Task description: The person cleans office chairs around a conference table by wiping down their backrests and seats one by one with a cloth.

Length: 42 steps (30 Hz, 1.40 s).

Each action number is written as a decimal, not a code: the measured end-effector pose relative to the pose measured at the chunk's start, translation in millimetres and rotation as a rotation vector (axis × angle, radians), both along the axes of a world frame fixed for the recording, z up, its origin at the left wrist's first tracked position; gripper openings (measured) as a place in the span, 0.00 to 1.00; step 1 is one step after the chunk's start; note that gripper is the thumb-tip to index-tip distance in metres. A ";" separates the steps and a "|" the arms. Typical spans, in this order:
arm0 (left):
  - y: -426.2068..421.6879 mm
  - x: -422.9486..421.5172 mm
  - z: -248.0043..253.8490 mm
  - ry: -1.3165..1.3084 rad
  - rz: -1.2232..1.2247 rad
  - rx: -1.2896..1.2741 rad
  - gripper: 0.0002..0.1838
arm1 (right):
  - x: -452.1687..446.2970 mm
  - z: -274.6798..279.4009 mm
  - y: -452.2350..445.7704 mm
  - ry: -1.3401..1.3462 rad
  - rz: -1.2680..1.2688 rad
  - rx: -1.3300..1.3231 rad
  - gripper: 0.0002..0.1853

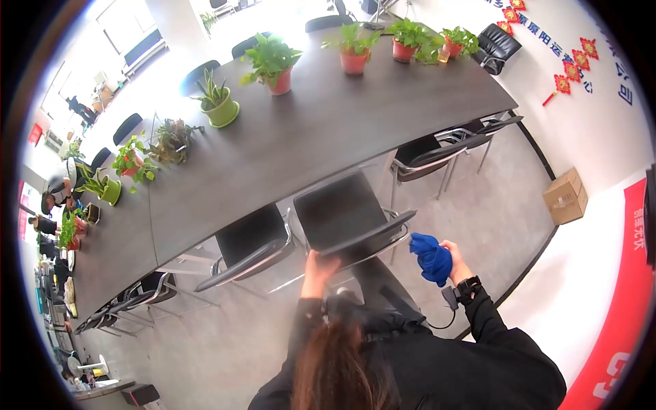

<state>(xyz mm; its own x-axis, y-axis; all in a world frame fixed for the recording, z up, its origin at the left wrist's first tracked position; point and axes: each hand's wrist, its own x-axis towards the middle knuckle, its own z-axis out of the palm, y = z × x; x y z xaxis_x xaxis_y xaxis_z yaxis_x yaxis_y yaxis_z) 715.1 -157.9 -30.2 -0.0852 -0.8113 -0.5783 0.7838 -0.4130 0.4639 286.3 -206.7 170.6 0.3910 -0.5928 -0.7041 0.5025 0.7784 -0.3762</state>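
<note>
My right hand (456, 262) is closed around a crumpled blue cloth (430, 257), held out to the right of the chairs. My left hand (318, 272) is at the near left end of the backrest of a black chair (338, 210), with its fingers curled against the backrest edge and slightly blurred. This chair has a black seat and a metal frame, and it stands at the long side of the dark table (301, 147). To its left is another black chair (253, 239).
Potted plants line the table, among them a green pot (220, 113) and a red pot (279, 82). More chairs (427, 154) stand along the near side. A cardboard box (566, 197) sits by the right wall. At far left, another person (63, 186) is beside the table.
</note>
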 end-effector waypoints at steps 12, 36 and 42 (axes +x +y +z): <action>65.5 -27.7 89.9 0.387 0.161 0.502 0.19 | 20.3 -58.5 45.3 0.237 0.085 0.106 0.38; -128.2 7.8 58.0 0.178 0.135 0.124 0.17 | 154.4 -78.4 -149.2 0.352 -0.105 -0.344 0.20; -70.1 -1.8 41.8 0.048 0.130 -0.173 0.27 | 107.9 -88.4 -89.2 0.345 0.061 -0.330 0.19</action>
